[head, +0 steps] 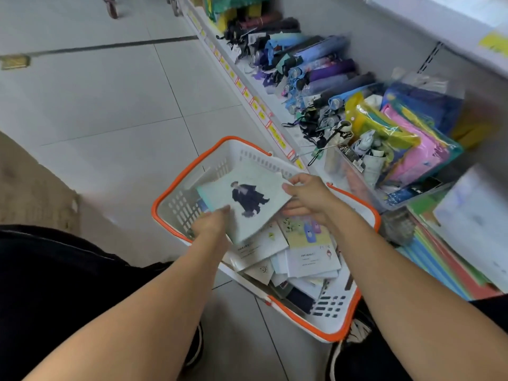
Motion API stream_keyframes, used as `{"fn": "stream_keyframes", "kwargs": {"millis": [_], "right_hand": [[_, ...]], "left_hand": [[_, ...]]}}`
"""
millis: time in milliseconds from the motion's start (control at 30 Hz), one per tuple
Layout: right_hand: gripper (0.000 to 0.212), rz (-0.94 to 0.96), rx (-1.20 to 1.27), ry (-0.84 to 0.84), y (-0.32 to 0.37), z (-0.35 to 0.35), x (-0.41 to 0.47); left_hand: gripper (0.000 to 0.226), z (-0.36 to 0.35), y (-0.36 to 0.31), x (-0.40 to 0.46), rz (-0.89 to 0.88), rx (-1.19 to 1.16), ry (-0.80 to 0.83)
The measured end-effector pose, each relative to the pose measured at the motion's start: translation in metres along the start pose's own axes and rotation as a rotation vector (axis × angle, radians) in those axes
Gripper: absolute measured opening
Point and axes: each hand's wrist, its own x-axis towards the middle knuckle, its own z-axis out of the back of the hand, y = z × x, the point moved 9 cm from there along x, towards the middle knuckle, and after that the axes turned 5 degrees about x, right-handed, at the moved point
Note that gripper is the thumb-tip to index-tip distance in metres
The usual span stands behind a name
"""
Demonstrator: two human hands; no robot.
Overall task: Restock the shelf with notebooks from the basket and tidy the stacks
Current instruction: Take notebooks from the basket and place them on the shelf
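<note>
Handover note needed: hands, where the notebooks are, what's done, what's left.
Left hand and right hand both grip one pale notebook with a dark-coated figure on its cover, held over the white plastic basket with orange rim.
More notebooks lie loose in the basket on the floor.
Shelf is on the right; coloured flat stacks sit at its near end.
Done: one notebook lifted.
Left: shelve it, empty the basket, tidy the stacks.

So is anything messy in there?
Yes. The notebooks in the basket lie jumbled, tilted every which way and overlapping. Both hands hold one pale notebook above them.
</note>
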Motion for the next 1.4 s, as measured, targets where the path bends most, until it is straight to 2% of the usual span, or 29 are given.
{"fn": "stream_keyframes", "kwargs": {"millis": [67,100,167,233,300,333,367,433,500,600,700,767,833,867,933,967,1000,1033,1100,1167,1233,1333,1400], "right_hand": [[0.009,-0.002,0.055,0.071,0.009,0.005,-0.006],[0.009,-0.004,0.112,0.111,0.010,0.004,-0.009],[0.008,0.003,0.238,0.191,0.007,-0.002,-0.013],[0.007,-0.009,0.350,0.203,0.000,-0.002,-0.016],[0.038,-0.060,0.376,0.097,-0.016,0.001,-0.010],[0.049,-0.073,0.304,0.019,-0.025,0.002,-0.005],[0.049,-0.053,0.159,-0.044,-0.031,0.001,-0.003],[0.038,0.021,-0.308,-0.087,-0.042,-0.015,0.002],[0.056,0.059,-0.658,-0.142,-0.054,-0.032,0.000],[0.075,0.091,-0.857,-0.280,-0.054,-0.043,-0.010],[0.073,0.040,-0.937,-0.310,-0.062,-0.044,-0.007],[0.058,0.097,-0.825,-0.356,-0.049,-0.039,-0.007],[0.040,0.188,-0.471,-0.319,-0.016,-0.031,-0.010],[0.044,0.146,-0.138,-0.217,0.002,-0.030,-0.014],[0.072,-0.023,0.444,0.170,0.043,-0.041,-0.033],[0.079,-0.035,0.501,0.329,0.073,-0.040,-0.052],[0.076,-0.001,0.460,0.419,0.102,-0.034,-0.073],[0.062,0.051,0.383,0.413,0.125,-0.020,-0.088],[0.033,0.153,0.292,0.258,0.162,0.018,-0.109],[0.031,0.292,0.372,0.085,0.199,0.061,-0.129],[0.028,0.406,0.523,-0.029,0.233,0.106,-0.154],[0.022,0.494,0.772,-0.214,0.269,0.181,-0.182],[0.023,0.517,0.889,-0.315,0.283,0.230,-0.184]], "left_hand": [[0.021,-0.018,-0.015,-0.006,-0.037,-0.107,0.233],[0.015,-0.028,-0.020,-0.013,-0.033,-0.120,0.366],[0.014,-0.040,-0.028,-0.021,-0.058,-0.073,0.521],[0.016,-0.040,-0.042,-0.024,-0.106,-0.024,0.541],[0.024,-0.031,-0.060,-0.022,-0.179,-0.034,0.512],[0.025,-0.025,-0.071,-0.019,-0.238,-0.026,0.486],[0.025,-0.020,-0.081,-0.020,-0.284,-0.022,0.468],[0.021,-0.009,-0.097,-0.020,-0.341,-0.027,0.441],[0.017,0.000,-0.107,-0.020,-0.378,-0.036,0.416],[0.013,0.011,-0.110,-0.013,-0.389,-0.037,0.386],[0.024,0.013,-0.101,-0.013,-0.343,-0.091,0.412],[0.029,0.013,-0.098,-0.016,-0.316,-0.110,0.412],[0.025,0.011,-0.103,-0.023,-0.305,-0.132,0.428],[0.024,0.010,-0.109,-0.028,-0.320,-0.110,0.434],[0.025,0.001,-0.130,-0.047,-0.397,0.035,0.444],[0.023,-0.010,-0.143,-0.064,-0.453,0.121,0.476],[0.022,-0.025,-0.159,-0.084,-0.513,0.196,0.525],[0.022,-0.042,-0.175,-0.107,-0.568,0.241,0.586],[0.028,-0.081,-0.212,-0.158,-0.687,0.286,0.681],[0.030,-0.124,-0.252,-0.214,-0.839,0.324,0.743],[0.025,-0.165,-0.291,-0.266,-0.955,0.315,0.737],[0.035,-0.221,-0.324,-0.322,-0.955,0.309,0.757],[0.038,-0.255,-0.326,-0.343,-0.933,0.402,0.802]]}}
